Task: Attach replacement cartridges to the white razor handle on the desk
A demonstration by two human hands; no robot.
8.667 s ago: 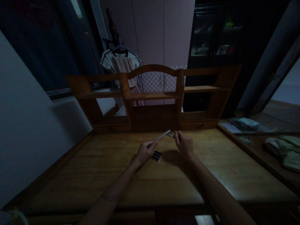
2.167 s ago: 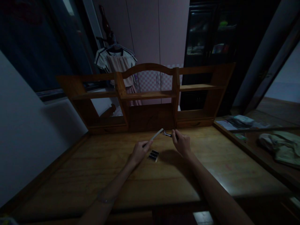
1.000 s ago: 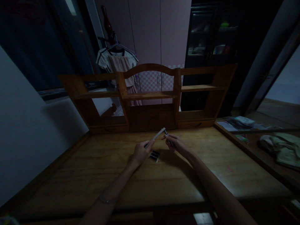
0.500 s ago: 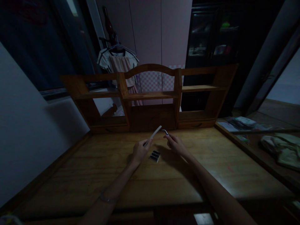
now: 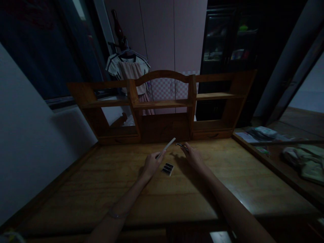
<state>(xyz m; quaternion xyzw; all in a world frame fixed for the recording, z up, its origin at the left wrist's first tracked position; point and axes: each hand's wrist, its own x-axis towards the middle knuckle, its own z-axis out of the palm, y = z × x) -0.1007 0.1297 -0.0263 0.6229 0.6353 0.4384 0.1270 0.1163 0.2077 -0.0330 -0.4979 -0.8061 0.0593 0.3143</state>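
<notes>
My left hand (image 5: 152,164) is closed around a thin pale flat stick (image 5: 169,144), which slants up and to the right. In my right hand (image 5: 193,158) is a pair of slim metal tweezers (image 5: 180,145) with a bent tip, pointing left. That tip hangs just right of the stick's upper end; a small gap seems to lie between them. On the wooden desk (image 5: 121,189), below and between my hands, lies a small pale case (image 5: 167,169) with three dark rows in it. Dim light hides whether the tweezers grip anything.
A wooden shelf unit (image 5: 162,105) stands along the desk's back edge. The wall (image 5: 27,135) closes off the left side. To the right, past the desk's raised edge, are papers with a packet (image 5: 264,132) and a greenish cloth bag (image 5: 307,158).
My right hand has turned and moved slightly right, and the tweezers have swung flatter, their tip a little lower. My left hand and the stick have hardly moved.
</notes>
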